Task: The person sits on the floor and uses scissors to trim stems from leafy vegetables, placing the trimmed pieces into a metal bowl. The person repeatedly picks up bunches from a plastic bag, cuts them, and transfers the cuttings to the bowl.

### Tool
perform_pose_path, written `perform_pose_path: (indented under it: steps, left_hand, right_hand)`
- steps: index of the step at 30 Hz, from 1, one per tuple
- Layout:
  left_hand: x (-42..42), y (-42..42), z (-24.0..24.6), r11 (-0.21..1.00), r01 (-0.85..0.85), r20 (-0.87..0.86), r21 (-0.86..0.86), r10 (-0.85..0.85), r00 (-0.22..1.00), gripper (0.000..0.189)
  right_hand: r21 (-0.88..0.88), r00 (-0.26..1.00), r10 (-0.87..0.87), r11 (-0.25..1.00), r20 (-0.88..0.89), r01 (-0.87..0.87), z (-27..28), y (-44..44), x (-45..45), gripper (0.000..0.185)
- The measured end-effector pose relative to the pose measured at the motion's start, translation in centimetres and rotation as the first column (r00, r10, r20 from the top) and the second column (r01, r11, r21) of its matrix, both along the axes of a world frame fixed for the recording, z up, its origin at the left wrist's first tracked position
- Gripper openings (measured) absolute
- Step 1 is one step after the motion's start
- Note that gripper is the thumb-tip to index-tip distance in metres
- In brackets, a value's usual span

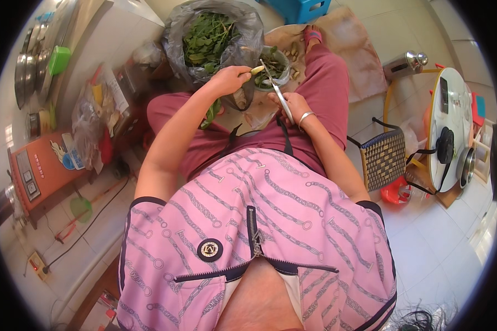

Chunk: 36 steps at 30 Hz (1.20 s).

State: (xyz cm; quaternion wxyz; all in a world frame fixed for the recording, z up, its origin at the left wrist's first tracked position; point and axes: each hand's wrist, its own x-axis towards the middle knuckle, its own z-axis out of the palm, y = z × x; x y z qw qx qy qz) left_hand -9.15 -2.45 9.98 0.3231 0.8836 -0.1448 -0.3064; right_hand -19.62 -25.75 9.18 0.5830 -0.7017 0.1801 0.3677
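My left hand (231, 79) grips a leafy vegetable by its stalk. Its pale, thick end (257, 70) sticks out past my fingertips, and green leaves (211, 113) hang below my wrist. My right hand (294, 105) is closed around a slim metal knife (275, 85), its blade angled up beside the pale end; whether they touch I cannot tell. Beneath the blade stands a light-coloured bowl (285, 73) with greens and trimmings in it. Just beyond my left hand, a grey plastic bag (172, 31) gapes around a heap of leafy greens (209, 41).
Pale cut pieces (295, 53) lie on a brown mat (350, 49) by my foot. A blue plastic stool (296, 10) is ahead. At right are a woven chair (383, 159) and a round white table (451, 107). Plastic bags (90, 124) hang on the left.
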Motion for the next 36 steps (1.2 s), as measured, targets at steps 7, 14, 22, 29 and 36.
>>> perform_pose_path:
  steps: [7, 14, 22, 29, 36]
  left_hand:
    - [1.4, -1.9, -1.4, 0.977, -0.158, -0.254, 0.144, 0.19, 0.948, 0.039]
    - [1.0, -1.4, 0.5, 0.947, -0.308, -0.489, -0.087, 0.228, 0.842, 0.042]
    - [0.3, -2.9, 1.2, 0.983, -0.157, -0.259, -0.091, 0.128, 0.957, 0.04]
    - [2.5, -6.1, -0.5, 0.998, -0.027, -0.172, -0.057, 0.017, 0.985, 0.033]
    - [4.8, -11.6, -0.6, 0.958, 0.174, 0.042, 0.228, -0.188, 0.981, 0.035]
  right_hand:
    - [0.033, 0.988, -0.019, 0.999, -0.151, 0.024, -1.6, 0.3, 1.2, 0.077]
    - [-0.28, 0.949, 0.276, 0.933, 0.153, -0.226, -0.6, 1.2, 0.6, 0.105]
    - [-0.396, 0.93, 0.313, 0.892, 0.191, -0.219, -0.1, 0.9, 0.6, 0.1]
    - [-0.371, 0.944, 0.181, 0.926, 0.275, -0.069, -0.1, -0.3, 0.3, 0.085]
    - [-0.35, 0.952, 0.071, 0.936, 0.297, 0.039, -2.2, -2.3, 0.8, 0.089]
